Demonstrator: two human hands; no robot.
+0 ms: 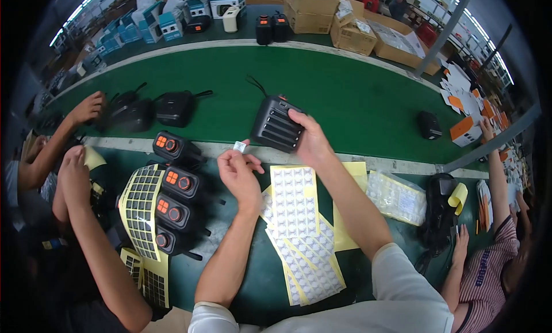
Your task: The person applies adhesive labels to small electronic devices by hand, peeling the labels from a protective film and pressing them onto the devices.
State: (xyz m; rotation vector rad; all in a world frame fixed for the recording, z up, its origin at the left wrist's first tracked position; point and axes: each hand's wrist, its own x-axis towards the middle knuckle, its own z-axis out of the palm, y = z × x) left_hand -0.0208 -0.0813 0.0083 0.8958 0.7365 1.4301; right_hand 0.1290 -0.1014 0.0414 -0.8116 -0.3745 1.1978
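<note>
My right hand [313, 140] is closed on the right side of a black boxy device [277, 125] with long ribs on its face, a bit of orange on top and a wrist strap. It is held tilted over the green conveyor belt. Just left and below it, my left hand [238, 175] pinches a small white sticker [240, 146] between thumb and finger, apart from the device. Below my hands lies a sheet of white printed stickers [294, 198], on top of several more fanned-out sheets [310, 270].
Left of my arm stand several black devices with orange buttons [177, 181], a sheet of dark square stickers [141, 203] leaning on them. Black devices [174, 108] sit on the belt [356, 97]. Co-workers' hands [86, 109] work at both sides. A clear plastic bag [397, 198] lies right.
</note>
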